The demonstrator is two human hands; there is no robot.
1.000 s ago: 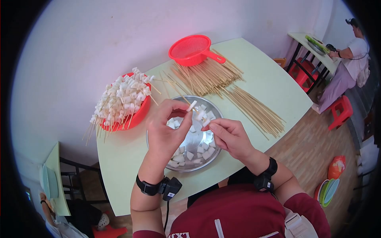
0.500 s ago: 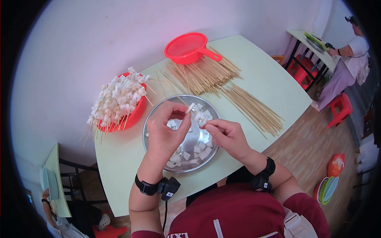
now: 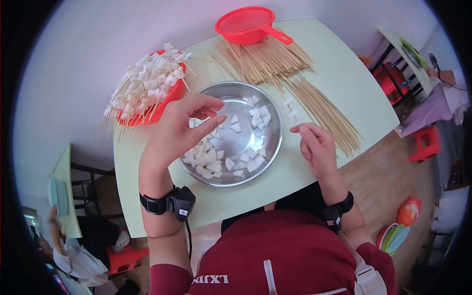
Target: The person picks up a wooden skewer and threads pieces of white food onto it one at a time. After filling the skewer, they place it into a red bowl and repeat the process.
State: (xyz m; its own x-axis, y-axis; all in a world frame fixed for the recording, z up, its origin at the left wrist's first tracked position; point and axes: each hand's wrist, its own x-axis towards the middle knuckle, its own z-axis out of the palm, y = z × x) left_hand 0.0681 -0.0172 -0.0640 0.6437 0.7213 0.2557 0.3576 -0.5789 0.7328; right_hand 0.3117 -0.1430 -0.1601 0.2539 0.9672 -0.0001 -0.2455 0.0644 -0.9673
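My left hand [image 3: 179,125] is over the left rim of the round metal tray [image 3: 226,183], thumb and fingers apart with nothing between them. Cut white chunks [image 3: 206,160] lie in the tray, some hidden behind that hand. To the right of the tray, my right hand [image 3: 318,147] is closed in a pinch on a skewer [image 3: 293,114] bearing a few white pieces, which points up and away from me. Its thin stick is hard to see against the table. Bare bamboo sticks [image 3: 322,110] lie just beyond this hand.
A red basin [image 3: 173,96] heaped with loaded skewers [image 3: 147,83] stands at the table's left, sticks jutting over its edge. At the back, a red strainer [image 3: 246,24] rests on more bamboo sticks [image 3: 268,61]. Other people sit at tables to the right and lower left.
My hands have parted: the right moved right with the skewer, out from over the tray, while the left drew left and opened. The whole view has shifted, with the table higher in it.
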